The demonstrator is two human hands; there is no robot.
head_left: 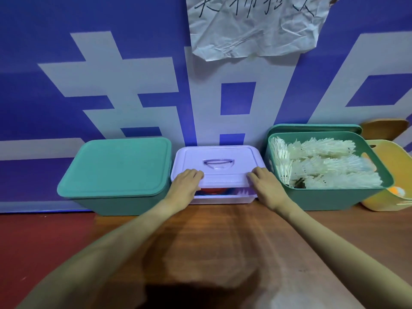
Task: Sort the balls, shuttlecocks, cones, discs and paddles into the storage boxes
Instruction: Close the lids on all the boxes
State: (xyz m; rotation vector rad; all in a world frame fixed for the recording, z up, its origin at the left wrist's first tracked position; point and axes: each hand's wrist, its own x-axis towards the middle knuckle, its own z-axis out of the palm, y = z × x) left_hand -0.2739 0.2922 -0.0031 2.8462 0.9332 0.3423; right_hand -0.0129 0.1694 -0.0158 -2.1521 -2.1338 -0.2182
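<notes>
Both hands were on the lilac lid (219, 162) of the clear storage box (223, 198) in the middle of the row. The left hand (186, 182) gripped the lid's near left corner and the right hand (263, 182) its near right corner, fingers curled over the top, with the lid's near edge raised above the box rim. Red and blue items showed dimly through the gap; what they were could not be told. Just left of it stood a green box (116, 201) with its lid (116, 166) on. Just right stood an open green box (330, 197) full of white shuttlecocks (323, 161), its lid (312, 128) propped behind it. Farther right was a yellow basket (379, 204) holding an orange ball (396, 191). All sat on a wooden table (223, 241) against a blue banner (89, 85).
</notes>
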